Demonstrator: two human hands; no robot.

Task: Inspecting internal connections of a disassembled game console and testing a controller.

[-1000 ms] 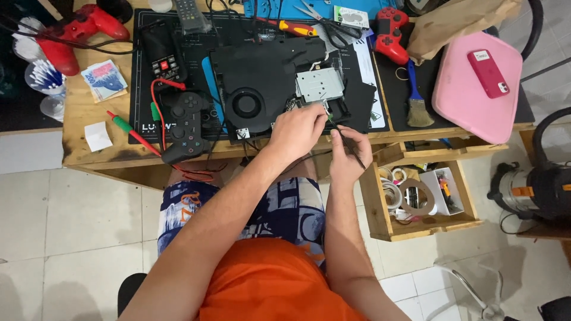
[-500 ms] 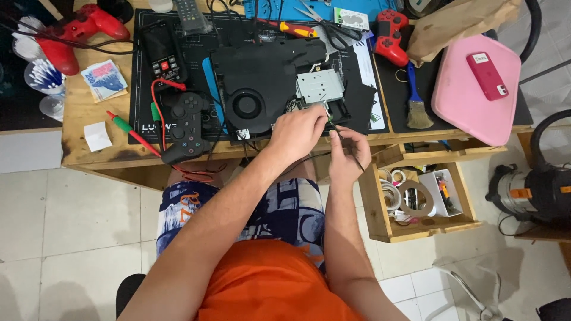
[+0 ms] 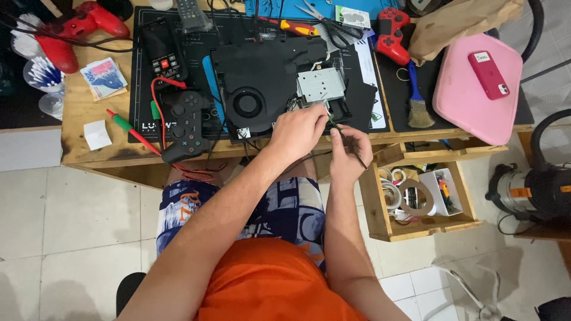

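While opened black game console [image 3: 262, 83] is lying on table [image 3: 95, 148] — cover off, fan exposed — left hand [image 3: 300, 128] is bracing its edge, right hand [image 3: 348, 148] is pinching thin tool [image 3: 351, 145]; repair looking midway.

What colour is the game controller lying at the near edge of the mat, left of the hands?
Black, clearest in the head view: the game controller.

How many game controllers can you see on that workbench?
3: a black controller at the bench's front edge left of the hands, a red controller at the far left corner, and a second red controller at the back right. Clutter could hide more.
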